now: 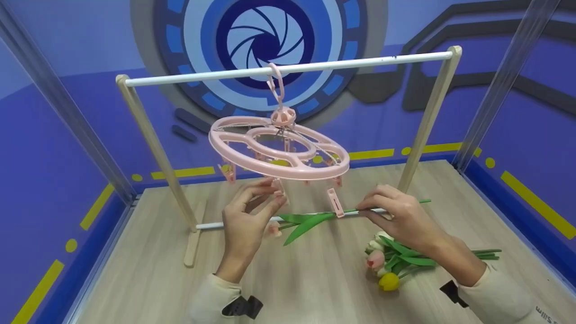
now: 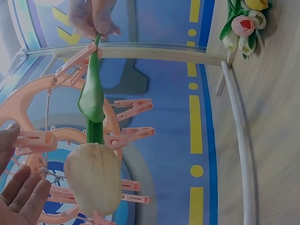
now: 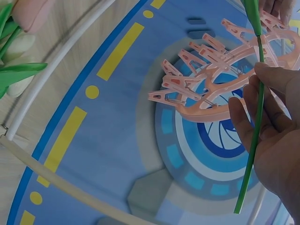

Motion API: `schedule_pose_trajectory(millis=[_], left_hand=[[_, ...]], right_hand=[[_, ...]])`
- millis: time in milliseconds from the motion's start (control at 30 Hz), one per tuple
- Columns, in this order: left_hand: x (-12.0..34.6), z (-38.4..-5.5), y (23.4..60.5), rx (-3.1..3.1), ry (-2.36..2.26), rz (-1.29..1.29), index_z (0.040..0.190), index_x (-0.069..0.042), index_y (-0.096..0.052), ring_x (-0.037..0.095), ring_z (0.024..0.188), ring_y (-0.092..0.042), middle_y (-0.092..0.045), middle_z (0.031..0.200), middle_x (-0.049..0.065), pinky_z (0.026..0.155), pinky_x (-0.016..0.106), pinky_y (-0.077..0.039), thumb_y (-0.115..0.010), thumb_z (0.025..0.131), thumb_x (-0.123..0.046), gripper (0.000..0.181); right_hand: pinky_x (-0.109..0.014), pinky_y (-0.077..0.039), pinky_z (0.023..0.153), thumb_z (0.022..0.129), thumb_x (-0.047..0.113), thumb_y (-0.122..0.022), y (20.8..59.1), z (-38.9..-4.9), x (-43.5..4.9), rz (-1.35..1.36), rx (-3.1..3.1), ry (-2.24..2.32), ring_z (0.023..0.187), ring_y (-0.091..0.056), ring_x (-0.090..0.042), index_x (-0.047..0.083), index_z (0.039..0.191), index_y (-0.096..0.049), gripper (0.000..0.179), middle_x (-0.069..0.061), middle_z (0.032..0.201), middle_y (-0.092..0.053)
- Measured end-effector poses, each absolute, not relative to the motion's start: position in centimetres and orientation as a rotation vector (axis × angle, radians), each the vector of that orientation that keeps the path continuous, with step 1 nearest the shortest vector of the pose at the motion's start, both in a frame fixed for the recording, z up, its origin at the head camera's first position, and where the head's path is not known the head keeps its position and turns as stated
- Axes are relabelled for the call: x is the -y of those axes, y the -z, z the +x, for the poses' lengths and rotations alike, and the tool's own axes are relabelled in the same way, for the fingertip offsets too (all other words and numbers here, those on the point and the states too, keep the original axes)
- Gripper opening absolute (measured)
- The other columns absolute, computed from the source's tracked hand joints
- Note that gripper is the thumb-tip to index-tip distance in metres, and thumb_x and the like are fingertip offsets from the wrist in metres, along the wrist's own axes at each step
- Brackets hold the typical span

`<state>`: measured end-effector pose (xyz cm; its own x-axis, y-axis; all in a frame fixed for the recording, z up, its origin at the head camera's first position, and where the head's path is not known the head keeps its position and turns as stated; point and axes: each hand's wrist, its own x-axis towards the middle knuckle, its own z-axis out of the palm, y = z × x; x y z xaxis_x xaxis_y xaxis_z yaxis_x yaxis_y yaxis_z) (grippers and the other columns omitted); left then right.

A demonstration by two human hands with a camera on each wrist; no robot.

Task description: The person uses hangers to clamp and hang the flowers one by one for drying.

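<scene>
The left hand (image 1: 247, 215) pinches a pink peg (image 2: 36, 140); opposite, the right hand (image 1: 400, 213) pinches a tulip (image 1: 309, 226) by its stem, bunched flowers (image 1: 393, 261) lying below.

Bouquet stems (image 1: 489, 257) pt hidden bhd R forearm (image 1: 461, 264); sleeve txt (image 1: 544, 312) cut at edge

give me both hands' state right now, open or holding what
Left hand: pinching a pink clip.
Right hand: pinching a green flower stem.
</scene>
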<state>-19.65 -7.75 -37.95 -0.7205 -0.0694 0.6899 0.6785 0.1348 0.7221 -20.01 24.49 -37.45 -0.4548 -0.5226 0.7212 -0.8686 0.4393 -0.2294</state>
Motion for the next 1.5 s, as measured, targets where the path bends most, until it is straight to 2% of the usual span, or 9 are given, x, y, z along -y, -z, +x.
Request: schedule_pose_trajectory(millis=[300, 533, 767, 1067, 1133, 1267, 1367, 1467, 1500], left_hand=[[7.8, -19.2, 37.8, 1.823, 1.732, -0.579, 0.102, -0.002, -0.079, 0.027, 0.106, -0.075, -0.075, 0.115, 0.007, 0.094, 0.040, -0.061, -0.085, 0.090, -0.002, 0.014], [8.0, -18.9, 37.9, 1.859, 1.748, -0.548, 0.111, -0.002, -0.077, 0.023, 0.096, -0.077, -0.078, 0.106, 0.003, 0.089, 0.039, -0.063, -0.088, 0.087, -0.004, 0.026], [7.9, -18.8, 38.0, 1.865, 1.828, -0.552, 0.119, 0.006, -0.073, 0.027, 0.099, -0.077, -0.078, 0.108, 0.012, 0.090, 0.037, -0.063, -0.089, 0.085, 0.000, 0.038], [7.7, -18.7, 38.5, 1.911, 1.822, -0.602, 0.122, 0.007, -0.073, 0.026, 0.104, -0.076, -0.077, 0.114, 0.016, 0.089, 0.036, -0.062, -0.086, 0.088, 0.001, 0.037], [7.6, -18.7, 38.6, 1.915, 1.832, -0.617, 0.122, 0.007, -0.073, 0.027, 0.105, -0.076, -0.076, 0.115, 0.017, 0.090, 0.036, -0.062, -0.085, 0.089, 0.001, 0.036], [7.6, -18.7, 38.8, 1.934, 1.840, -0.620, 0.123, 0.007, -0.073, 0.028, 0.105, -0.075, -0.075, 0.116, 0.017, 0.091, 0.035, -0.062, -0.086, 0.089, 0.000, 0.037], [7.6, -18.7, 39.0, 1.949, 1.844, -0.621, 0.123, 0.007, -0.073, 0.027, 0.105, -0.075, -0.076, 0.116, 0.015, 0.092, 0.036, -0.062, -0.086, 0.088, 0.000, 0.038], [7.6, -18.7, 38.9, 1.960, 1.849, -0.620, 0.122, 0.005, -0.074, 0.025, 0.104, -0.076, -0.076, 0.113, 0.012, 0.091, 0.036, -0.062, -0.086, 0.089, -0.002, 0.037], [7.5, -18.6, 38.9, 1.964, 1.849, -0.617, 0.122, 0.005, -0.074, 0.025, 0.103, -0.076, -0.077, 0.113, 0.011, 0.090, 0.036, -0.062, -0.087, 0.089, -0.003, 0.036]], right_hand=[[-0.012, -0.053, 0.084, 0.076, -0.016, -0.088, 37.4, -20.0, -24.3, 1.167, 2.120, -0.763, 0.088, -0.063, -0.015, 0.011, 0.103, -0.078, 0.039, 0.002, 0.098, -0.069], [-0.010, -0.050, 0.087, 0.074, -0.016, -0.089, 37.5, -20.0, -24.6, 1.143, 2.131, -0.694, 0.090, -0.062, -0.016, 0.011, 0.104, -0.078, 0.043, 0.002, 0.100, -0.069], [-0.012, -0.052, 0.085, 0.074, -0.014, -0.090, 37.3, -20.3, -25.1, 1.134, 2.120, -0.612, 0.091, -0.063, -0.016, 0.012, 0.104, -0.078, 0.041, 0.002, 0.101, -0.070], [-0.012, -0.053, 0.085, 0.070, -0.016, -0.091, 37.7, -20.9, -25.5, 1.117, 2.090, -0.570, 0.089, -0.062, -0.017, 0.009, 0.103, -0.077, 0.044, 0.000, 0.099, -0.070], [-0.011, -0.052, 0.087, 0.074, -0.015, -0.090, 37.7, -20.9, -25.6, 1.115, 2.087, -0.615, 0.089, -0.064, -0.018, 0.008, 0.103, -0.077, 0.040, -0.001, 0.100, -0.071], [-0.012, -0.053, 0.092, 0.101, 0.015, -0.076, 37.7, -20.6, -25.5, 1.120, 2.072, -0.751, 0.094, -0.070, -0.018, 0.008, 0.105, -0.078, 0.008, -0.002, 0.105, -0.075], [-0.017, -0.054, 0.096, 0.108, 0.033, -0.064, 37.4, -20.1, -25.4, 1.153, 2.044, -0.881, 0.096, -0.073, -0.019, 0.009, 0.107, -0.079, 0.028, -0.002, 0.107, -0.077], [-0.022, -0.053, 0.103, 0.100, 0.011, -0.077, 37.2, -19.7, -25.5, 1.191, 2.043, -0.973, 0.098, -0.074, -0.019, 0.011, 0.109, -0.079, 0.010, 0.000, 0.108, -0.078], [-0.023, -0.052, 0.105, 0.095, 0.002, -0.081, 37.2, -19.7, -25.5, 1.198, 2.052, -0.982, 0.098, -0.074, -0.019, 0.011, 0.110, -0.079, 0.018, 0.000, 0.107, -0.078]])
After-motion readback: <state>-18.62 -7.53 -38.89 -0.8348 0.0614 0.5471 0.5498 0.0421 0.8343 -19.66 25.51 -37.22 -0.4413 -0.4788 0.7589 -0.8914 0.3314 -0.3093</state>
